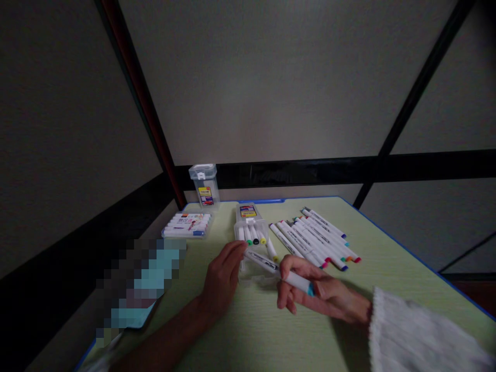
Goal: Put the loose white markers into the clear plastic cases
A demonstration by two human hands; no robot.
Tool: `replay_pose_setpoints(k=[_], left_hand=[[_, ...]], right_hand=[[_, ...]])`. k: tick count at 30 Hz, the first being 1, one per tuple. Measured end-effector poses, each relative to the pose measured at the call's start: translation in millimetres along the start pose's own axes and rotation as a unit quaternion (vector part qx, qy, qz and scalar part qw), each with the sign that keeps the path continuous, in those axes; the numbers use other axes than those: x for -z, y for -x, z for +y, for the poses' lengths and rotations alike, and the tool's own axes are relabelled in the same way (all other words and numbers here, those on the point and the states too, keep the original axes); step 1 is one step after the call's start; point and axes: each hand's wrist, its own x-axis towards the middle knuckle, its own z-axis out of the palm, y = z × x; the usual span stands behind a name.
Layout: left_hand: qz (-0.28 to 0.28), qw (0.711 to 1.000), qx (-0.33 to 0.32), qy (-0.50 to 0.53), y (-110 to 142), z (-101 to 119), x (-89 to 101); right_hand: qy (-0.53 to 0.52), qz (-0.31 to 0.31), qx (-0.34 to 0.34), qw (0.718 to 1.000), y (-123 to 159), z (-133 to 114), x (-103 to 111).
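A white marker (298, 283) with a light-blue end lies slanted in my right hand (313, 289), whose fingers are closed around it. The marker's other end points left, close to the fingertips of my left hand (222, 276). Those fingers are bent and pressed together at the near left edge of a clear plastic marker box (250, 222); the thumb is hidden. The box lies on its side with its lid (251, 279) open toward me. Several markers (251, 235) are inside, with green, black and yellow ends showing. Another yellow-ended marker (272, 249) lies against the box's right side.
Several loose white markers (310, 237) with coloured ends are spread right of the box. A closed flat marker set (188, 225) lies at left, and an upright clear box (205, 188) stands behind it. A blurred-out phone-like object (143, 305) lies on the table's (263, 330) left side.
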Motion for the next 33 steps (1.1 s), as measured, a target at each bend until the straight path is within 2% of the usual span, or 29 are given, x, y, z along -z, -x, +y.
replay_pose_setpoints(k=[16,25,33], left_hand=[[-0.023,0.999,-0.02,0.016,2,3,0.0],[-0.046,0.998,-0.047,0.012,1,7,0.1],[-0.05,0.997,-0.061,-0.002,1,6,-1.0]], right_hand=[[0.027,-0.014,-0.022,0.999,-2,4,0],[0.053,0.052,0.033,0.997,-6,10,8],[0.063,0.073,0.035,0.995,-7,11,10]])
